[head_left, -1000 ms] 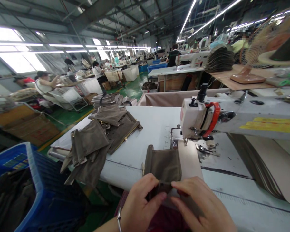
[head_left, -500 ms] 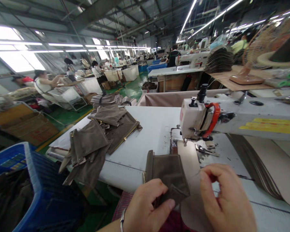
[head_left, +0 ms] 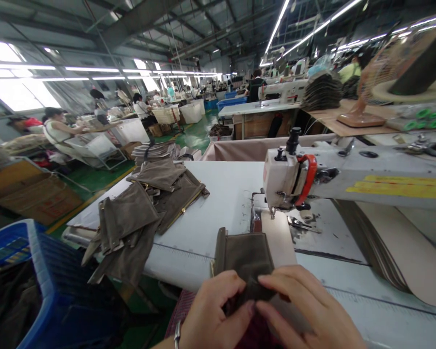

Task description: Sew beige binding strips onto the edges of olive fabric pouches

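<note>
A dark grey-brown fabric pouch piece [head_left: 245, 249] lies partly on the machine table, its near end bent up in my hands. My left hand [head_left: 220, 310], with a metal bracelet at the wrist, is closed on that near end, thumb and fingers gripping the folded corner. My right hand [head_left: 308, 308] has come up to the same corner, thumb and index finger closed on its edge. Under the piece runs a beige panel [head_left: 276, 237], reaching beneath the needle area of the sewing machine [head_left: 285, 177]. The fingertips partly hide the corner.
At the left of the table [head_left: 225, 189] lies a heap of similar pouch pieces [head_left: 131, 218], some with zippers. A blue crate [head_left: 47, 271] of dark pieces stands lower left. Curved panels [head_left: 381, 242] are stacked at right. Behind are a fan [head_left: 363, 118] and co-workers at benches.
My right hand has moved left from beside the piece, where it pinched what looks like a thin thread, to the corner in my left hand. The view has shifted slightly.
</note>
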The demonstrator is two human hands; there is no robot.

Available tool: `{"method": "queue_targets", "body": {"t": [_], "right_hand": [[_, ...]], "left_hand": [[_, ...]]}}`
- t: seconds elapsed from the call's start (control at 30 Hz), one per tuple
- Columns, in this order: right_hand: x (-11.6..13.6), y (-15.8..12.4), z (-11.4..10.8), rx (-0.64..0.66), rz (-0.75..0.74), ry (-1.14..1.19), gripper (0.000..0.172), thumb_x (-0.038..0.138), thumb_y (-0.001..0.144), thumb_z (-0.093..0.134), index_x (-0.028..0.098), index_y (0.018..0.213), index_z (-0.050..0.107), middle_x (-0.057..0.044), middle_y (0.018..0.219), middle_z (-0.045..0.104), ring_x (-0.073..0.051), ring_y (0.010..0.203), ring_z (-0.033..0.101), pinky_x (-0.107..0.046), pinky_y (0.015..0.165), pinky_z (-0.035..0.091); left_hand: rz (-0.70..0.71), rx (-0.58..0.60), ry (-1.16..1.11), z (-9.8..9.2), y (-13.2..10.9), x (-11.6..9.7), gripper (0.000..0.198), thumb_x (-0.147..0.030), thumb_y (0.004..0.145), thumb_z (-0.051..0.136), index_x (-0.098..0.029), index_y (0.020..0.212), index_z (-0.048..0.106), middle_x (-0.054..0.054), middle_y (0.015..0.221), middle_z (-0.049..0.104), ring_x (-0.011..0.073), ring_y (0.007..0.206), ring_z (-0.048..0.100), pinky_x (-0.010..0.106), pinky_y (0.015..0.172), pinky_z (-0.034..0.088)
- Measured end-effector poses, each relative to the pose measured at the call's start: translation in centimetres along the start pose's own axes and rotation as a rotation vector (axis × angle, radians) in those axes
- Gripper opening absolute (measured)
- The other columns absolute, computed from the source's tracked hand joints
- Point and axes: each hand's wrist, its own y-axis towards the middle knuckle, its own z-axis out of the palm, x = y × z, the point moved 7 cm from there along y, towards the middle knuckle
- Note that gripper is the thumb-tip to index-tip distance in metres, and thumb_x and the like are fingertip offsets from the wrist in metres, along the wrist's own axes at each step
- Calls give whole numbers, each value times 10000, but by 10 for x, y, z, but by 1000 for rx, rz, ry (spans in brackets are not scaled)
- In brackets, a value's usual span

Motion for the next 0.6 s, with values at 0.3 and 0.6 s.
{"method": "queue_targets", "body": {"t": [0.3,0.6], "right_hand": [[9,-6,0,-84,-140,-212,163,166,819,567,198,977,589,-24,834,646,-126,751,625,-224,691,535],[-19,-13,-19,-128,158,-163,40,237,854,545,242,884,570,15,831,625,-108,746,612,-201,675,497]], "left_hand": [[102,-33,79,1,-1,-5,153,-212,839,513,-175,695,476,-5,665,495,112,600,466,216,532,332],[458,-211,454,-12,-9,-37,282,-169,951,409,-170,1169,589,39,804,592,132,685,550,223,616,466]]}}
